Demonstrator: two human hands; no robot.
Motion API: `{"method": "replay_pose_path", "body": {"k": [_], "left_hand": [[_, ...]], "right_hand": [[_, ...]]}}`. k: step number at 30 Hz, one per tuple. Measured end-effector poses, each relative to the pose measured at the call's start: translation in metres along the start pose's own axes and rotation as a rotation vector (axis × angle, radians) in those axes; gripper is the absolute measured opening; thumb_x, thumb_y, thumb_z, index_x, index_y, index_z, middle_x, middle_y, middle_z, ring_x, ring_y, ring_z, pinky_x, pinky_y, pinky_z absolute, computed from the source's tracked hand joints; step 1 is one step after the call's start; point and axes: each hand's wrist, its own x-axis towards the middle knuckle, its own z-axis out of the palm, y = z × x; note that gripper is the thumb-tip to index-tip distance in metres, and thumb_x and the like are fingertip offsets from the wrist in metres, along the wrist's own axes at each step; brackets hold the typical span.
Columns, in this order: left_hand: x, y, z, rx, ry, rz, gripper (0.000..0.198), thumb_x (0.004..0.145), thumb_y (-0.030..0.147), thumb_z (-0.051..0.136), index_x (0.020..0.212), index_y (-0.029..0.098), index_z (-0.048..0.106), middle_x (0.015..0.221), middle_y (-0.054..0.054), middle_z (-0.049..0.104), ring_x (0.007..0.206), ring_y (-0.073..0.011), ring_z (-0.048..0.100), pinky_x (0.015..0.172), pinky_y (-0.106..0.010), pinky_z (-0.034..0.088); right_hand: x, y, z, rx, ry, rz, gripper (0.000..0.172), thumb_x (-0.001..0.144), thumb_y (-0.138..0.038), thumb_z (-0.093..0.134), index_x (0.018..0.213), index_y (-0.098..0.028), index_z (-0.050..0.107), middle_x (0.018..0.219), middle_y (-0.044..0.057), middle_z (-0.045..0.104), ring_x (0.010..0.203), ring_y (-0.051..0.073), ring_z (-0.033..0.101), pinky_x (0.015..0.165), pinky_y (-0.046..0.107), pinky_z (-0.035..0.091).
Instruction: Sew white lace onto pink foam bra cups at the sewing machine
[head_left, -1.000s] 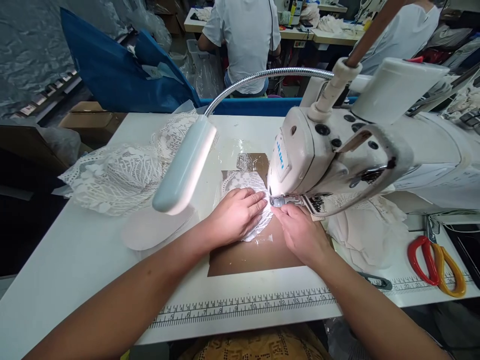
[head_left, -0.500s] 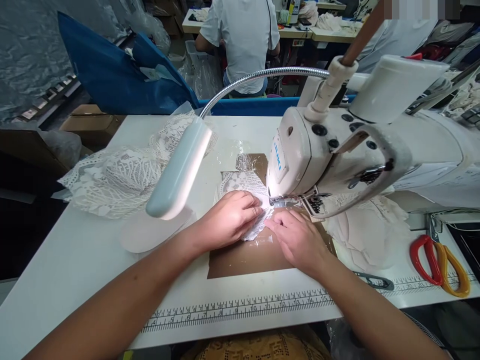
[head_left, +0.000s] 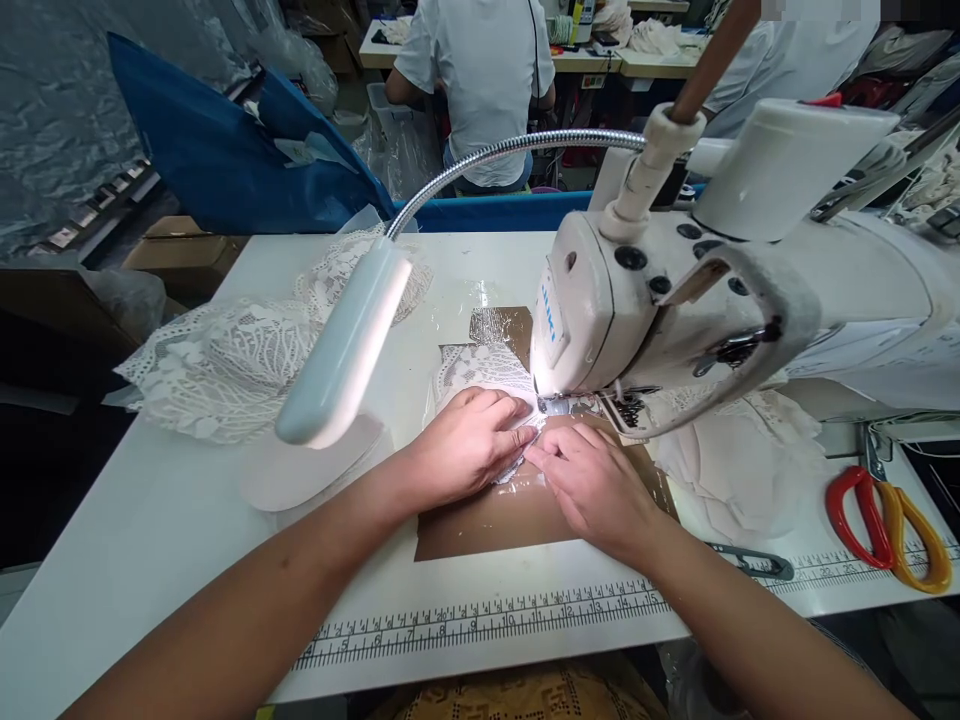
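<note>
A white lace piece (head_left: 484, 368) lies by the needle area of the white sewing machine (head_left: 592, 300), over brown tape on the table. My left hand (head_left: 476, 445) rests on the lace, its fingers together and its thumb pressing near the edge. Close to the presser foot (head_left: 555, 407), my right hand (head_left: 589, 475) has thumb and forefinger pinched at the right edge of the lace. Both hands nearly meet just in front of the foot. The exact grip under the fingers is partly hidden.
A lamp (head_left: 345, 345) on a bendable neck hangs left of my hands. Lace pieces (head_left: 232, 365) lie at the left, pale fabric pieces (head_left: 739, 460) at the right. Scissors (head_left: 889, 525) and thread snips (head_left: 752, 562) lie near the printed ruler (head_left: 480, 622). A person (head_left: 480, 90) sits beyond.
My left hand has shifted slightly right, its thumb now closer to my right fingertips. Less of the lace's front part shows. The lamp appears a little further left as the view shifts.
</note>
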Motion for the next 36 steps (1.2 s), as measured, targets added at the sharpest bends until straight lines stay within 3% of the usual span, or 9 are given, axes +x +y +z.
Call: {"method": "replay_pose_path", "body": {"k": [9, 16, 19, 24, 28, 31, 36], "left_hand": [[0.006, 0.008, 0.004, 0.071, -0.067, -0.078, 0.031, 0.097, 0.03, 0.041, 0.113, 0.014, 0.063, 0.102, -0.013, 0.059, 0.09, -0.0246, 0.05, 0.075, -0.038, 0.041], [0.008, 0.011, 0.007, 0.01, -0.054, -0.106, 0.033, 0.096, 0.029, 0.042, 0.119, 0.014, 0.061, 0.107, -0.014, 0.058, 0.094, -0.0261, 0.051, 0.079, -0.041, 0.043], [0.005, 0.006, 0.001, -0.05, -0.078, -0.11, 0.033, 0.096, 0.031, 0.044, 0.118, 0.014, 0.061, 0.11, -0.015, 0.058, 0.097, -0.0271, 0.052, 0.08, -0.042, 0.044], [-0.004, -0.003, -0.025, -0.209, -0.142, -0.073, 0.035, 0.09, 0.036, 0.054, 0.118, 0.015, 0.062, 0.116, -0.014, 0.057, 0.103, -0.027, 0.052, 0.088, -0.041, 0.044], [-0.007, -0.002, -0.032, -0.251, -0.198, -0.061, 0.025, 0.083, 0.035, 0.064, 0.1, 0.017, 0.068, 0.113, -0.011, 0.058, 0.105, -0.0271, 0.052, 0.092, -0.042, 0.043], [-0.007, 0.0, -0.023, -0.241, -0.163, -0.016, 0.016, 0.091, 0.025, 0.055, 0.091, 0.016, 0.068, 0.109, -0.01, 0.061, 0.101, -0.0234, 0.054, 0.091, -0.04, 0.043], [-0.003, 0.007, -0.01, -0.251, -0.075, 0.022, 0.019, 0.095, 0.019, 0.045, 0.096, 0.014, 0.062, 0.102, -0.009, 0.064, 0.098, -0.02, 0.056, 0.092, -0.037, 0.043]], "right_hand": [[0.0, 0.004, 0.002, -0.074, 0.091, 0.034, 0.037, 0.082, -0.004, 0.042, 0.109, -0.018, 0.064, 0.09, 0.005, 0.058, 0.08, 0.019, 0.041, 0.074, 0.03, 0.034], [0.002, 0.002, 0.001, -0.127, 0.15, 0.096, 0.038, 0.081, -0.004, 0.042, 0.108, -0.019, 0.065, 0.092, 0.006, 0.062, 0.079, 0.019, 0.045, 0.068, 0.029, 0.034], [0.001, 0.004, 0.002, -0.117, 0.151, 0.103, 0.04, 0.082, -0.004, 0.042, 0.11, -0.019, 0.066, 0.09, 0.007, 0.063, 0.08, 0.019, 0.048, 0.067, 0.029, 0.036], [-0.002, 0.009, 0.003, -0.043, 0.169, 0.148, 0.039, 0.087, -0.008, 0.041, 0.119, -0.016, 0.063, 0.097, 0.01, 0.066, 0.089, 0.021, 0.056, 0.073, 0.03, 0.043], [-0.004, 0.008, 0.001, 0.022, 0.217, 0.116, 0.03, 0.09, -0.014, 0.044, 0.109, -0.016, 0.067, 0.097, 0.01, 0.068, 0.089, 0.02, 0.059, 0.075, 0.03, 0.045], [-0.003, 0.005, 0.001, 0.037, 0.234, 0.034, 0.022, 0.091, -0.022, 0.05, 0.104, -0.015, 0.067, 0.092, 0.008, 0.068, 0.084, 0.019, 0.059, 0.072, 0.029, 0.044], [0.002, 0.001, 0.007, -0.006, 0.248, -0.054, 0.024, 0.094, -0.022, 0.046, 0.083, -0.015, 0.066, 0.075, 0.004, 0.064, 0.069, 0.014, 0.055, 0.066, 0.026, 0.039]]}}
